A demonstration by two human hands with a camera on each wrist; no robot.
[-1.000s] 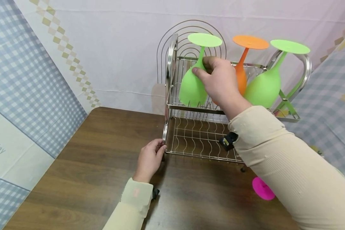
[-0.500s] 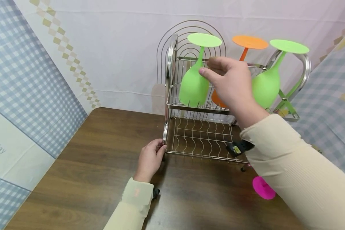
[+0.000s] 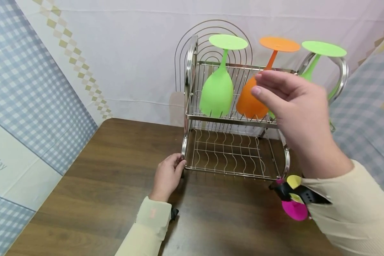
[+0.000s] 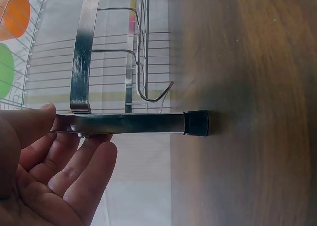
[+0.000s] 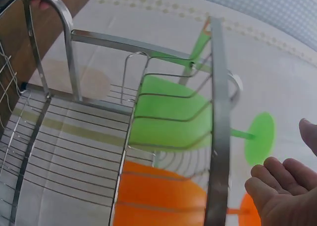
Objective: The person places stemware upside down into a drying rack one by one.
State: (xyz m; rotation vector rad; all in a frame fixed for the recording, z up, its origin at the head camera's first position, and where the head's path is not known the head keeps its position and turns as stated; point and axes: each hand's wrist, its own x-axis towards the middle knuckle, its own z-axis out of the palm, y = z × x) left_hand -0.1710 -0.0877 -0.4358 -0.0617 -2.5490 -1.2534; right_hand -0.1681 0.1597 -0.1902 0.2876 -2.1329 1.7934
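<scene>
A two-tier metal dish rack [image 3: 232, 174] stands on the table, with goblets upside down on its upper tier. From left to right these are a green goblet [image 3: 216, 94], an orange goblet [image 3: 251, 101] and another green goblet [image 3: 324, 49], the last largely hidden behind my right hand. My left hand [image 3: 168, 176] grips the rack's lower left frame; in the left wrist view its thumb and fingers pinch the metal leg [image 4: 143, 123] above a black foot. My right hand [image 3: 302, 113] holds nothing, fingers extended, in front of the orange goblet's right side.
A magenta round foot [image 3: 295, 211] and a yellow piece [image 3: 293, 181] show by my right wrist, partly covered by its strap. The brown table [image 3: 99, 199] extends left and forward of the rack. A pale curtain [image 3: 131, 64] hangs close behind.
My right hand has let go of the left green goblet and moved right and toward me, uncovering the orange goblet. The left hand keeps its hold on the rack.
</scene>
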